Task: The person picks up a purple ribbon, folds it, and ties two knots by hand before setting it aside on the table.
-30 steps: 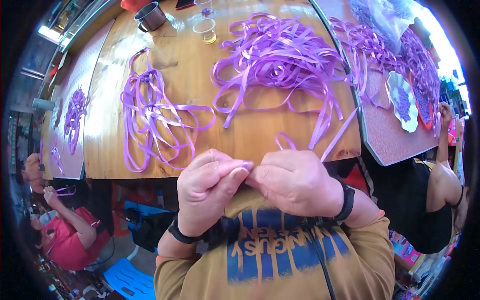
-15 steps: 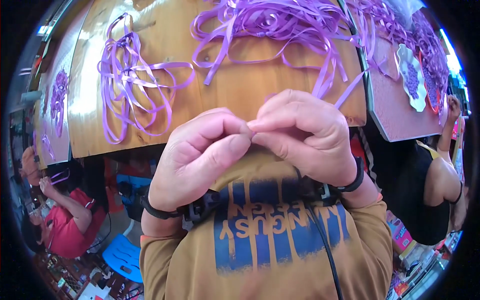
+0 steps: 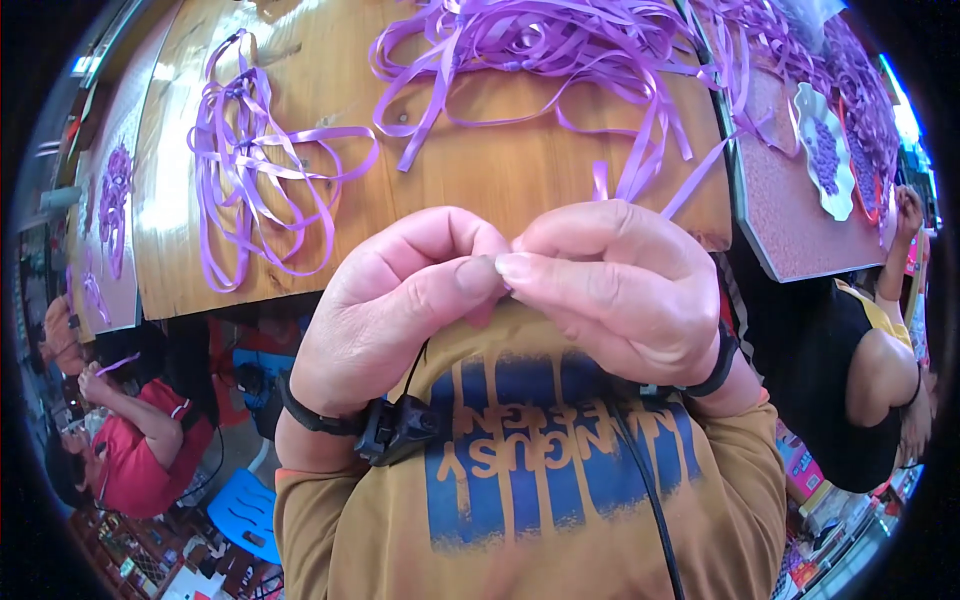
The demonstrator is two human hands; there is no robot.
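standing here, i'd worry most about the tiny bit of purple ribbon [image 3: 508, 289] at the fingertips, held up in front of the tan shirt [image 3: 480, 330], just off the near edge of the worktop [image 3: 500, 185]. the right hand [image 3: 635, 290] grips it between thumb and forefinger, and only a speck shows. the left hand [image 3: 385, 300] curls its thumb and forefinger in to the same spot, but the right thumb covers the meeting point, so i can't tell whether its pinch is closed. so little ribbon sticks out, and the stuff looks so smooth, that it could slide free if either pinch eases, or twist if the two tips pull unevenly. the ribbon end [image 3: 600, 180] poking up behind the right hand might belong to the same strand; if so, a tug could drag at the big ribbon heap [image 3: 540, 50] and snarl it. the looped bundle [image 3: 240, 150] lies well apart on the left, so i'd fret less over that. against a second ago, the view has shifted: the metal mug and clear cups are out of sight, and the purple between the fingertips, plain then, is nearly hidden. since half a second ago the right thumb has come forward over the join, that ribbon end has come into view, and the strip [image 3: 122, 363] held by the person in red [image 3: 150, 450] looks straight instead of looped.
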